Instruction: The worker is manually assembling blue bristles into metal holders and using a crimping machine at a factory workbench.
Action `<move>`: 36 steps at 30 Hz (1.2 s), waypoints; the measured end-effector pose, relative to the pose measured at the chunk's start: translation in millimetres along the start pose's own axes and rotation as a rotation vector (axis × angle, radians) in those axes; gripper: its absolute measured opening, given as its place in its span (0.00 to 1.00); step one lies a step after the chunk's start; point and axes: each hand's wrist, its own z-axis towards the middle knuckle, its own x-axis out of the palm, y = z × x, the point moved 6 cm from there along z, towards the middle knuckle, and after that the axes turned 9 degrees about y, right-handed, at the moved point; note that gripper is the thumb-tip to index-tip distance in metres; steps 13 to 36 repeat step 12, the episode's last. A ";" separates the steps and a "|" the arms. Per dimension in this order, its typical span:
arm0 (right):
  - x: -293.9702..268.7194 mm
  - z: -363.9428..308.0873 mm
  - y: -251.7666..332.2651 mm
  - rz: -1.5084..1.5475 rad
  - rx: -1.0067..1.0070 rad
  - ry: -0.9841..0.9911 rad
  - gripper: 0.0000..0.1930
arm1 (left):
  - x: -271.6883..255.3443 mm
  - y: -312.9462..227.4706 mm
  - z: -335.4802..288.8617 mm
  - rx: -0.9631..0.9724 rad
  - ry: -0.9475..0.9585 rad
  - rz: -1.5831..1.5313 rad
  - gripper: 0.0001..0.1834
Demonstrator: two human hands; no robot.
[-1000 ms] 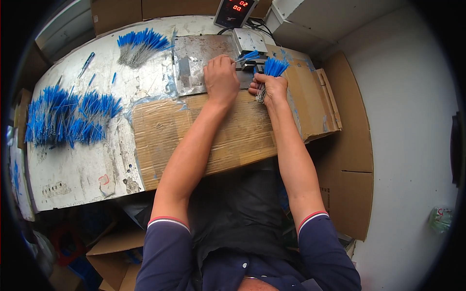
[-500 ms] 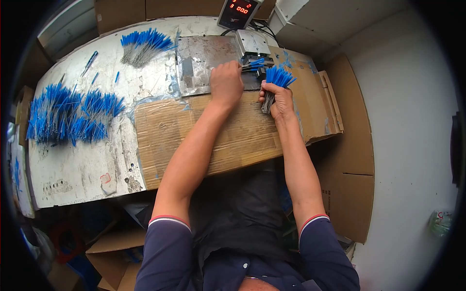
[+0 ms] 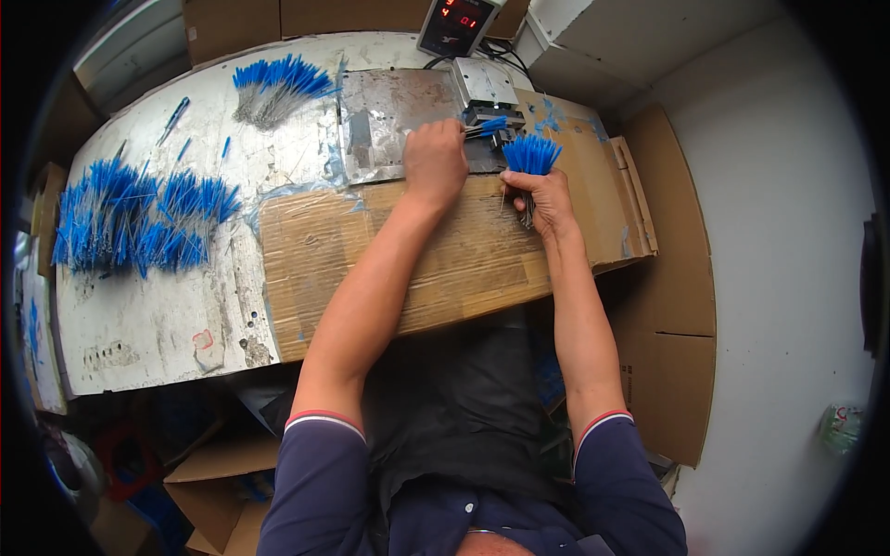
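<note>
A thick bundle of blue-tipped wires [image 3: 532, 156] stands in my right hand [image 3: 549, 199], its blue ends up and its thin grey ends down below the closed fingers. My left hand [image 3: 436, 159] is closed over the metal plate [image 3: 375, 97]. From its right side a few blue-tipped wires [image 3: 491, 126] stick out toward the small dark clamp part of a metal machine [image 3: 487, 83]. The left fingertips are mostly hidden behind the hand.
Two large heaps of the same wires [image 3: 107, 218] lie at the left of the worn white table [image 3: 185, 320], another pile [image 3: 278, 88] farther back. A pen [image 3: 173, 120] lies near them. Cardboard [image 3: 343, 269] covers the front edge. A red digital display [image 3: 456, 26] stands behind the machine.
My right hand has shifted slightly right and down with its bundle, which now stands more upright. The left hand has hardly moved. The display's red digits differ.
</note>
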 end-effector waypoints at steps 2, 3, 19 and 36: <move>3.9 -1.7 1.2 -0.014 -0.014 0.022 0.08 | -0.1 0.2 0.0 0.003 -0.004 -0.005 0.04; 6.1 -1.6 2.0 -0.027 -0.028 0.046 0.08 | -0.2 1.1 0.1 0.005 -0.008 -0.009 0.04; 11.4 -1.5 -4.8 0.063 -0.004 0.178 0.10 | -3.9 4.9 2.2 -0.064 -0.077 -0.350 0.09; 11.4 -1.5 -4.8 0.063 -0.004 0.178 0.10 | -3.9 4.9 2.2 -0.064 -0.077 -0.350 0.09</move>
